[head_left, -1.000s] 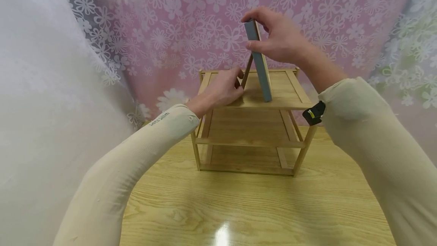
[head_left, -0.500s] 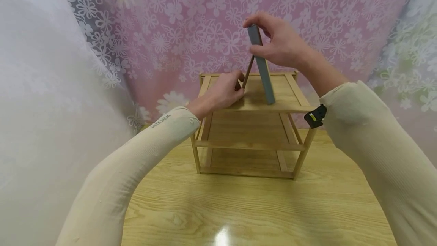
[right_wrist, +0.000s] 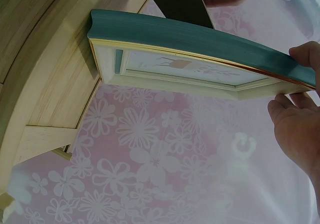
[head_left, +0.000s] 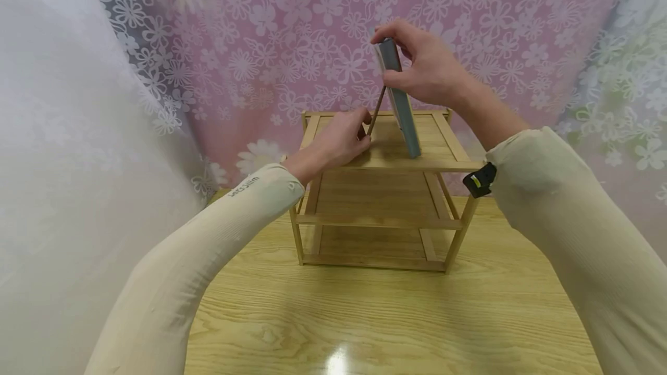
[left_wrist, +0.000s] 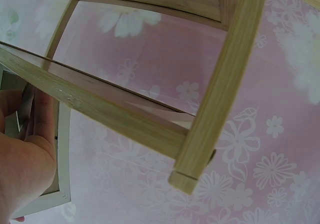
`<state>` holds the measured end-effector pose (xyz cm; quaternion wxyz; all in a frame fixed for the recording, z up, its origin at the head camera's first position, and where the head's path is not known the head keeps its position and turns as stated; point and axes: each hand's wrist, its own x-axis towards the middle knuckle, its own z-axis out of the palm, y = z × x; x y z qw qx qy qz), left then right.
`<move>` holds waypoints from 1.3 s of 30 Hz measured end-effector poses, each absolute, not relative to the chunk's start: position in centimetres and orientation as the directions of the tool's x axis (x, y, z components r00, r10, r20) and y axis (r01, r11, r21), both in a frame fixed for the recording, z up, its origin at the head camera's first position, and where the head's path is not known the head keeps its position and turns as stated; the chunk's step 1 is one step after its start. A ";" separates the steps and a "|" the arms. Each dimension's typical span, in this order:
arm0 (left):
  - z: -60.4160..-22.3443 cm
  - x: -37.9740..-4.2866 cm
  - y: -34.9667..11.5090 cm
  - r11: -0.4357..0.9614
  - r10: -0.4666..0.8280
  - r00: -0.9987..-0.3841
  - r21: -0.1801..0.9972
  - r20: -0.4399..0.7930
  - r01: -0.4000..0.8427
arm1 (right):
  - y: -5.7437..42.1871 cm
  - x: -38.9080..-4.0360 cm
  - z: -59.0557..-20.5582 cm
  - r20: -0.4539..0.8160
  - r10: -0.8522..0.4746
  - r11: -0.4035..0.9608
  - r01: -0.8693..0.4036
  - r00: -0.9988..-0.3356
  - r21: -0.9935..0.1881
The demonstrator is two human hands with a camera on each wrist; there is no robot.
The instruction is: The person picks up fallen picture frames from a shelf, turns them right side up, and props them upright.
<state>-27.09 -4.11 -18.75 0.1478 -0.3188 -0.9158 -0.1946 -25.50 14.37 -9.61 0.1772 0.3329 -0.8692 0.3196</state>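
Observation:
A picture frame with a blue-green edge stands tilted on the top board of a wooden shelf rack. My right hand grips its upper end, thumb on the near edge and fingers over the top. In the right wrist view, the frame's front shows a gold line, a pale inner border and a picture behind it. A thin support leg slants out from the back of the frame, to the left. My left hand pinches this leg near its lower end, close over the board.
The rack has three levels and stands on a wood-grain surface. Pink flowered cloth hangs right behind it. White sheer fabric hangs at the left. A black strap is at my right sleeve.
The frame has come down slightly and shifted a little to the right, with my right hand still gripping it. It has also turned, so more of its back shows. My left hand stays at the leg.

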 end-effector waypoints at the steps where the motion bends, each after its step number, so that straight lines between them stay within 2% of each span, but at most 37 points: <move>1: -18.7 -27.1 -4.1 0.724 0.525 -0.756 0.262 0.391 0.639 | 14.4 -25.5 -9.6 0.522 -0.464 0.570 -0.692 -0.716 -0.443; 16: -18.5 -27.2 -4.1 0.739 0.509 -0.783 0.285 0.356 0.610 | 14.4 -25.9 -10.0 0.542 -0.440 0.555 -0.692 -0.716 -0.463; 33: -18.9 -27.2 -4.1 0.720 0.527 -0.748 0.256 0.403 0.645 | 14.7 -26.2 -10.2 0.541 -0.421 0.407 -0.685 -0.728 -0.605; 39: -18.5 -27.4 -4.2 0.713 0.540 -0.756 0.276 0.370 0.645 | 14.4 -26.2 -10.1 0.522 -0.421 0.468 -0.671 -0.742 -0.575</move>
